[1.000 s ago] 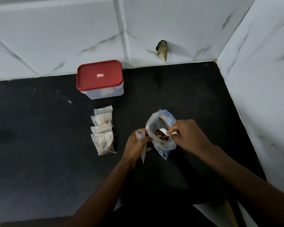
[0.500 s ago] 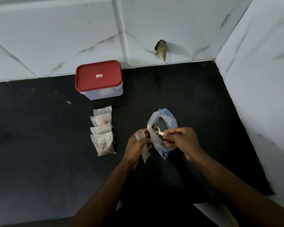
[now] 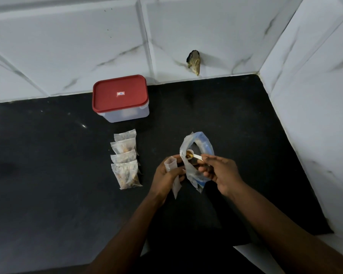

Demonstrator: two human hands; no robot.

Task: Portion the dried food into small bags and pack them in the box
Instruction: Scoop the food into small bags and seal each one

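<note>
Black stone made up the tabletop [image 3: 48, 175], with white marbled tiles [image 3: 67, 46] rising behind it and along its right side. The box [image 3: 120, 98], clear-walled under a shut red lid, stood at the back against the tiles. Nearer me than the box and off to its right, the large bag [image 3: 201, 147] stood with its mouth wide open. Straight in front of the box, just apart from it, four filled small bags [image 3: 126, 159] lay in an overlapping row running toward me, brown pieces showing through the plastic.

Between that row and the large bag, farther from the box than either one's top, my left grip [image 3: 166, 175] had its fingers curled round an empty small bag [image 3: 171, 165], held upright with the mouth up. My right grip [image 3: 220, 173], on the far side of the large bag from the box, pinched the handle of a white spoon [image 3: 197, 157] between thumb and fingertips. The spoon's bowl sat at the large bag's rim on the box-ward side, close to the empty bag's mouth, and carried a heap of brown dried food [image 3: 189, 154].
</note>
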